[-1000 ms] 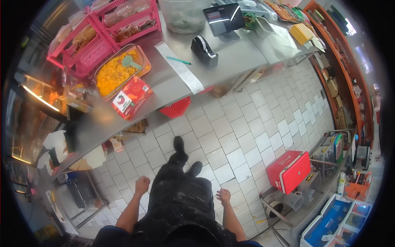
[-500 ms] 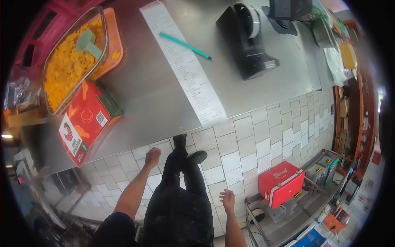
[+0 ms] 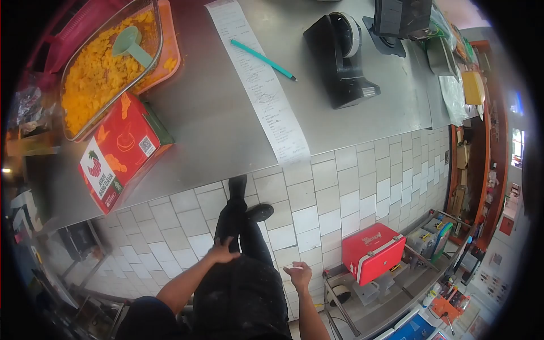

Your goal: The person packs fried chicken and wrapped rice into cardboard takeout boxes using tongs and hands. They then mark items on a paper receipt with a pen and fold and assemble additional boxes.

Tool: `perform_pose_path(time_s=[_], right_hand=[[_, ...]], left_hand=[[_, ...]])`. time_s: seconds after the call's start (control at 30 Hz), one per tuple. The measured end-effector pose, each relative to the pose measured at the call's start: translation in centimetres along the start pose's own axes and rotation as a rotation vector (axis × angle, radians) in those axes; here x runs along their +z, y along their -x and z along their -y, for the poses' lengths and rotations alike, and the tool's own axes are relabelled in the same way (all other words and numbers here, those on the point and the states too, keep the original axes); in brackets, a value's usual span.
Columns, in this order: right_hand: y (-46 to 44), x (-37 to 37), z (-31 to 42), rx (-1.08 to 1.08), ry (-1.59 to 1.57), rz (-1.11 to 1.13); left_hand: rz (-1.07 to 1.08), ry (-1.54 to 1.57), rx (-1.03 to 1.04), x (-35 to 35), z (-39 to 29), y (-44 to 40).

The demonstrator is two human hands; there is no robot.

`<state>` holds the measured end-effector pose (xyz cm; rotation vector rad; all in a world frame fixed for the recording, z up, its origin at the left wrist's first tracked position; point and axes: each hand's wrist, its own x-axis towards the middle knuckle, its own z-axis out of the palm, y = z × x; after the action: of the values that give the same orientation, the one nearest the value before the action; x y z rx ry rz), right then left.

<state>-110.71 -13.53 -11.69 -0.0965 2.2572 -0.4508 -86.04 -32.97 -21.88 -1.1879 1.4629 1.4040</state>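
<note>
My left hand (image 3: 224, 251) hangs beside my left thigh, below the counter edge, with thumb and fingers apart and nothing in it. On the other side of my body, my right hand (image 3: 299, 275) is in the air over the tiled floor, loosely curled, with a finger and thumb apart and no object in it. A red printed food box (image 3: 122, 150) stands at the counter's front left. Behind it, a glass dish of yellow crumbly food (image 3: 90, 93) holds a pale green scoop (image 3: 127, 42). A long paper receipt (image 3: 266, 102) lies mid-counter with a teal pencil (image 3: 263, 59) across it.
On the steel counter (image 3: 192, 113) a black tape dispenser (image 3: 334, 68) stands right of the receipt. An orange tray (image 3: 170, 51) sits under the glass dish. A red case (image 3: 374, 253) rests on a metal rack at lower right. Shelves (image 3: 473, 164) line the far right.
My left hand has come down and in toward my thigh, its fingers spreading. My right hand has moved slightly left and curled more. The view has shifted a little; the counter things lie as before.
</note>
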Motion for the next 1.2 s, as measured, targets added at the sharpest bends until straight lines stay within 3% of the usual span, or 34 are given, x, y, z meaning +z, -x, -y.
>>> perform_pose_path(time_s=[0.07, 0.17, 0.33, 0.47, 0.53, 0.57, 0.63, 0.7, 0.73, 0.77, 0.8, 0.9, 0.93, 1.0, 1.03, 1.07, 1.1, 1.2], right_hand=[[-0.8, 0.2, -2.6, 0.032, 0.186, -0.018], [-2.1, 1.3, -8.6, 0.048, 0.049, 0.043], [-1.0, 1.6, -5.6, 0.059, 0.027, 0.124], [-1.9, 3.2, -4.6, 0.039, -0.032, 0.106], [-3.3, 4.5, -3.5, 0.102, -0.134, 0.092], [-5.5, 5.5, -3.8, 0.098, -0.157, 0.080], [-8.9, 9.3, -4.7, -0.214, -0.097, 0.057], [-12.6, 12.4, 0.7, -0.113, -0.107, 0.121], [-15.4, 14.6, 2.6, -0.253, -0.042, 0.089], [-18.0, 16.8, 4.7, -0.413, -0.221, 0.069], [-21.8, 20.1, 6.3, -0.359, -0.346, 0.164], [-30.2, 29.1, 13.7, -0.558, -0.514, 0.031], [-32.7, 31.3, 16.4, -0.446, -0.626, 0.182], [-35.9, 34.7, 21.3, -0.413, -0.715, 0.046], [-36.9, 35.6, 23.3, -0.354, -0.764, 0.043], [-37.7, 36.2, 25.1, -0.297, -0.804, 0.047], [-38.6, 36.7, 26.4, -0.294, -0.833, 0.066], [-40.9, 37.7, 28.8, -0.382, -0.854, 0.047]], left_hand=[[0.127, -0.286, 0.003, 0.3, -2.2, 1.9], [0.127, -0.401, -0.071, 1.1, -3.4, -0.6], [0.138, -0.753, -0.117, 2.6, -4.2, -8.4], [0.204, -0.794, -0.205, 0.5, -3.8, -13.2], [0.331, -0.499, -0.239, -2.5, -3.9, -14.1], [0.316, -0.521, -0.234, -3.1, -3.2, -15.9], [0.338, -0.519, -0.233, -4.5, -0.3, -19.3], [0.080, -0.666, -0.187, -6.3, -0.7, -21.1], [-0.088, -0.681, -0.106, -6.8, 0.7, -23.1], [-0.316, -0.584, 0.200, -8.5, 0.8, -23.9], [-0.535, -0.524, 0.427, -10.2, -0.6, -24.2], [-1.016, -0.661, 0.650, -15.7, -7.4, -22.4], [-1.177, -0.680, 0.692, -17.7, -9.4, -22.4], [-1.346, -0.741, 0.635, -20.9, -11.9, -23.7], [-1.342, -0.790, 0.633, -21.9, -13.0, -24.5], [-1.356, -0.790, 0.489, -22.6, -13.8, -25.4], [-1.375, -0.778, 0.343, -23.4, -14.5, -26.5], [-1.282, -0.840, 0.215, -25.6, -14.3, -30.2]])
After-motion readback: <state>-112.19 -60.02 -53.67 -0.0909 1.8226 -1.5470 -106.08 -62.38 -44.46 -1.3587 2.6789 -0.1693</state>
